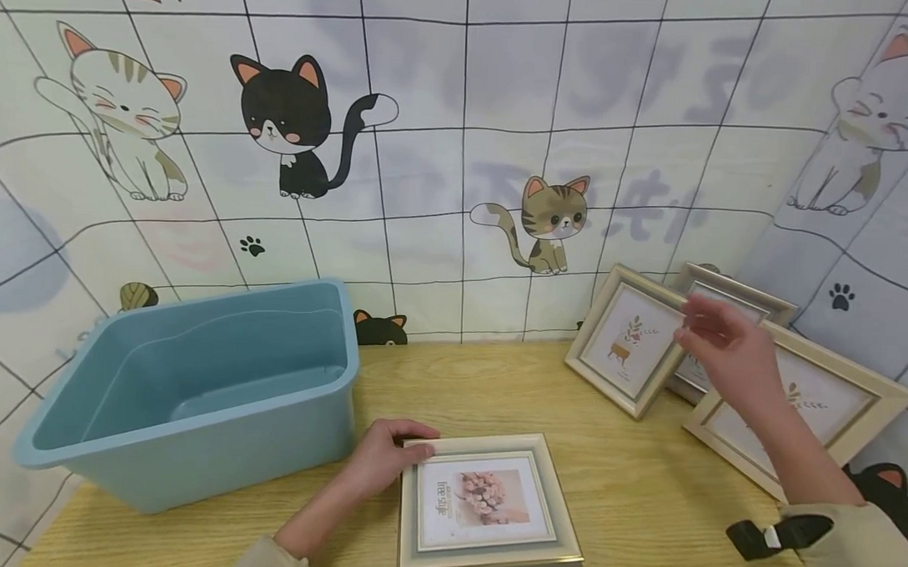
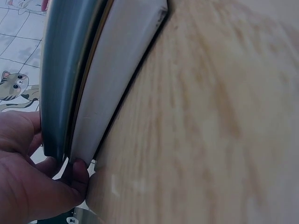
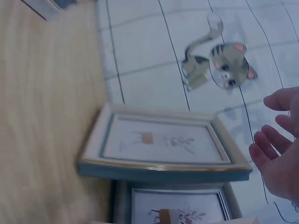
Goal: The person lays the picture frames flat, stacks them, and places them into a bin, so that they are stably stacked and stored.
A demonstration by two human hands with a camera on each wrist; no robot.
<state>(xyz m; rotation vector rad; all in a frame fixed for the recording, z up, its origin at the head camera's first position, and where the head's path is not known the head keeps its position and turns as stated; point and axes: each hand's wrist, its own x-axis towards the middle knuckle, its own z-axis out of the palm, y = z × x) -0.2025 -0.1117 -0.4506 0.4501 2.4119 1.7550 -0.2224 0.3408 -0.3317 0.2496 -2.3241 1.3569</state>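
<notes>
Flat on the table lies a picture frame with a pink flower print. The left wrist view shows a blue-green frame edge stacked over a whitish frame edge. My left hand grips the far left corner, thumb on top and fingers bent around the side. At the right, my right hand is raised in front of leaning frames, its fingers loosely bent around nothing. Closest to it are a plant-print frame, another frame behind and a wider one at the right.
A blue plastic tub stands on the left of the wooden table. Behind the table hangs a tile-patterned covering with cartoon cats, which also runs along the right side.
</notes>
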